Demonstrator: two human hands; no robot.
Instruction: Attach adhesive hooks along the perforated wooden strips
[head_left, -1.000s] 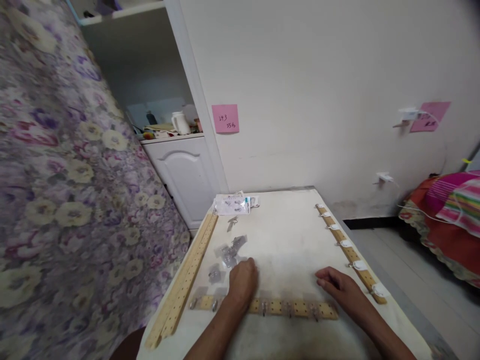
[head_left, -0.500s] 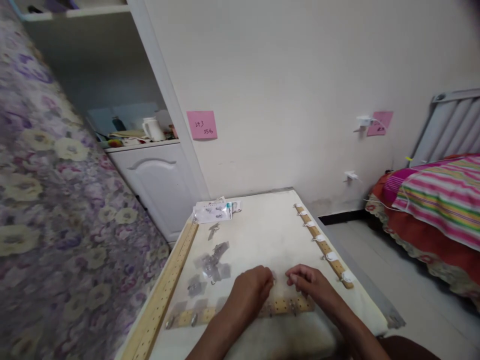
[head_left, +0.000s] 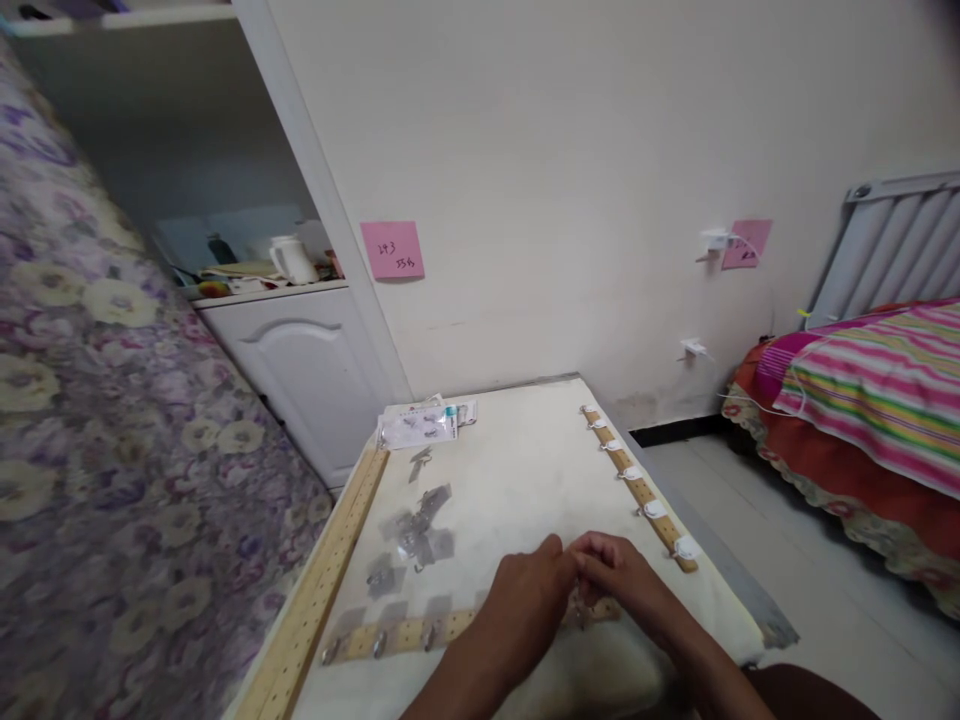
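Over the near part of the table, my left hand [head_left: 531, 588] and my right hand [head_left: 616, 578] meet fingertip to fingertip. Both are closed in a pinch, and whatever small thing lies between the fingers is hidden. Just beneath them runs a perforated wooden strip [head_left: 405, 634] with metal hooks on clear square pads along it; my left hand and forearm cover its middle. Loose clear adhesive hooks [head_left: 416, 535] lie in a scattered pile to the left of my hands. A single loose hook [head_left: 420, 461] rests farther back.
Along the right edge lies a wooden strip [head_left: 640, 490] with several white hooks. A long perforated wooden strip [head_left: 330, 560] borders the left edge. Packaging [head_left: 417, 426] sits at the back left corner. The wall [head_left: 510, 310] rises behind the table, and a floral curtain [head_left: 142, 480] hangs at left.
My two hands, apart earlier, have come together at the fingertips. The left one moved right, uncovering another hook on the near strip. The view has shifted slightly.
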